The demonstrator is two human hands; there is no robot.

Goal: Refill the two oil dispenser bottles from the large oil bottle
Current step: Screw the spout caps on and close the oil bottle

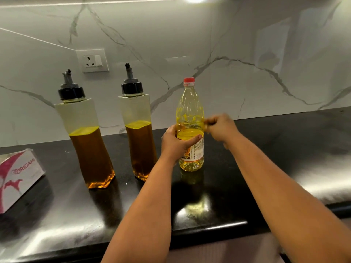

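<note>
Large oil bottle: clear plastic, red cap on, pale yellow oil; stands upright on the black bench, centre, just right of the two dispensers.

Left hand: grip wrapped around the bottle's middle from the left, thumb across the near face above the label.

Right hand: at the bottle's right side near its shoulder, fingers curled and blurred; whether this grip pinches anything cannot be told.

Left dispenser bottle: tall clear bottle, black collar and grey spout, amber oil filling somewhat over half; upright, left of centre, nearer than its twin.

Right dispenser bottle: same pattern, spout closed over, similar oil level; upright, between the left dispenser and the large bottle, apart from both.

Tissue box: white and pink, marked ORIGAMI; at the left edge of the bench.

Wall socket: white, on the marble backsplash, far behind the dispensers.
</note>
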